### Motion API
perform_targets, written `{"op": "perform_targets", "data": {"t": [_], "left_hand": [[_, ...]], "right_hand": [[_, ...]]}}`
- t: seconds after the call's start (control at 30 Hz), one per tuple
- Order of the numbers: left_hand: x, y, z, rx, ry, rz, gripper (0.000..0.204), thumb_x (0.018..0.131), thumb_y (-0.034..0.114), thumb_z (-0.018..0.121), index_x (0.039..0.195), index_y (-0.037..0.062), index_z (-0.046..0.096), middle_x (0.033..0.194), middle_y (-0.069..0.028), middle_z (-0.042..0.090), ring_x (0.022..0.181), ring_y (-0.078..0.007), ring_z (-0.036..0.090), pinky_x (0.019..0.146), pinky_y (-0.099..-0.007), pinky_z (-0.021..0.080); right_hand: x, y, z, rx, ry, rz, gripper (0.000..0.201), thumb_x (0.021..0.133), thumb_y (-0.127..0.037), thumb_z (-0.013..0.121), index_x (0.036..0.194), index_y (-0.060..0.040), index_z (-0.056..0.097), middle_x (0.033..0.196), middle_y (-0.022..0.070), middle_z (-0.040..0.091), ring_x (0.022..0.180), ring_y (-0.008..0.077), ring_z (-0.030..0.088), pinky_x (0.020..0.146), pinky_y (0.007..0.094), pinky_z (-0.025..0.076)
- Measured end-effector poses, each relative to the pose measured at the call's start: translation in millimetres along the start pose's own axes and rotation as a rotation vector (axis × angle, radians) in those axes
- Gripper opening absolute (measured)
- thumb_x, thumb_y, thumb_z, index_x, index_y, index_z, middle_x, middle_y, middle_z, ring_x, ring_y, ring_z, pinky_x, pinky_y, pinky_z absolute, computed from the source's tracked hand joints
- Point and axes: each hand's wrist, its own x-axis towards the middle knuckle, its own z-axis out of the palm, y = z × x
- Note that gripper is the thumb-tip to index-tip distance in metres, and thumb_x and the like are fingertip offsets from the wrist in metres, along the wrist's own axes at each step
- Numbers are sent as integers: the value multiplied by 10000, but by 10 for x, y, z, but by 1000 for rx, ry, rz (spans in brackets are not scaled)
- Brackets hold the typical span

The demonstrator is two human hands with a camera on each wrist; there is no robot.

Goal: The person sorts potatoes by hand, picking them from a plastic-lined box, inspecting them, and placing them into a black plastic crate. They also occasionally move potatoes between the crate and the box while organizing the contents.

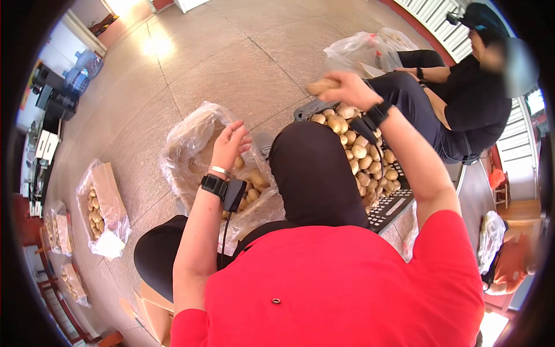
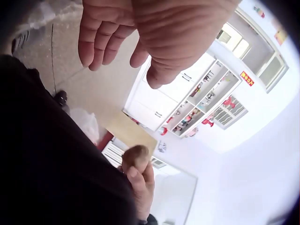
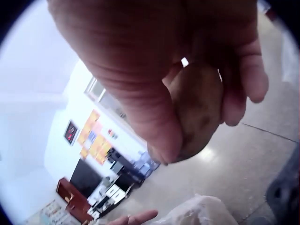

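My right hand [image 1: 350, 91] grips a brown potato [image 1: 324, 85] above the far end of a black crate [image 1: 393, 211] heaped with potatoes [image 1: 364, 156]. In the right wrist view the thumb and fingers of my right hand [image 3: 154, 79] pinch the potato [image 3: 197, 110]. My left hand [image 1: 230, 143], its fingers relaxed and holding nothing, hangs above a box lined with clear plastic [image 1: 179, 139] with potatoes [image 1: 254, 185] inside. The left wrist view shows the left hand [image 2: 145, 37] empty, and the potato [image 2: 136, 157] in the other hand beyond my dark knee.
Several plastic-lined boxes of potatoes [image 1: 95, 211] stand on the floor at the left. A seated person in black [image 1: 480, 98] is at the right, beside a clear plastic bag [image 1: 358, 52]. My knee [image 1: 315, 173] rises between the lined box and the crate.
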Motion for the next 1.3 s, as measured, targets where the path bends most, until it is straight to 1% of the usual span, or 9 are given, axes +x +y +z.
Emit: {"op": "perform_targets", "data": {"t": [0.2, 0.4, 0.6, 0.73, 0.83, 0.93, 1.07, 1.13, 1.3], "left_hand": [[-162, 638, 171, -320, -140, 130, 587, 915, 393, 537, 1364, 61, 356, 1161, -136, 563, 994, -208, 587, 838, -326, 486], [-158, 661, 19, -304, -107, 101, 406, 915, 355, 556, 1205, 73, 520, 1023, -70, 619, 860, -163, 620, 679, -262, 516], [138, -439, -529, -301, 52, -221, 333, 894, 303, 573, 1114, 56, 538, 931, -57, 602, 751, -164, 587, 625, -266, 509], [120, -1391, -927, 190, 30, -461, 393, 837, 364, 610, 1102, 77, 579, 966, -94, 628, 816, -197, 616, 680, -319, 523], [220, -2469, -1315, 693, 72, -396, 412, 827, 331, 609, 1122, 46, 576, 927, -94, 643, 849, -217, 615, 659, -324, 522], [-327, -1695, -810, 1283, 9, -328, 518, 781, 378, 605, 1182, 51, 566, 1087, -165, 638, 954, -290, 631, 798, -355, 507], [-386, -1788, -914, 1309, -31, -528, 516, 844, 405, 480, 1248, 87, 512, 1211, -180, 574, 1131, -292, 552, 952, -374, 426], [-418, -1745, -906, 1497, -110, -541, 487, 864, 281, 490, 1312, 98, 427, 1195, -197, 579, 1098, -307, 571, 908, -368, 455], [-419, -1782, -923, 1356, 141, -521, 478, 893, 298, 437, 1334, 127, 371, 1128, -259, 588, 1061, -385, 572, 889, -426, 457]], "right_hand": [[636, -1291, 504, -266, -325, -395, 453, 677, -220, 754, 1073, -55, 606, 909, 128, 666, 839, 257, 637, 748, 333, 494], [760, -1360, 879, -200, -410, -493, 436, 724, -237, 720, 1111, -75, 603, 935, 132, 668, 846, 255, 640, 746, 331, 499], [468, -411, 327, -145, -42, -142, 407, 781, -309, 658, 1063, -18, 621, 946, 155, 668, 899, 271, 639, 772, 368, 495], [-274, 499, 62, -351, -53, 119, 339, 805, -307, 610, 943, 3, 625, 878, 182, 644, 849, 326, 623, 737, 397, 480], [-1071, 877, 135, -617, -108, 422, 319, 798, -300, 587, 887, 4, 624, 912, 218, 641, 922, 362, 615, 775, 421, 483], [-1868, 1759, 343, -659, -141, 772, 336, 742, -265, 646, 945, -2, 597, 916, 239, 634, 912, 387, 609, 784, 452, 475], [-2425, 1586, 422, -821, -97, 1086, 382, 754, -205, 624, 1076, -5, 576, 1027, 214, 634, 992, 336, 611, 859, 416, 488], [-2667, 1852, 482, -798, -121, 1037, 406, 744, -246, 619, 1063, 2, 579, 1035, 218, 631, 999, 339, 607, 864, 414, 488], [-2898, 1944, 616, -520, -84, 1127, 475, 686, -358, 682, 969, 21, 637, 948, 253, 639, 940, 344, 625, 833, 399, 502]]}}
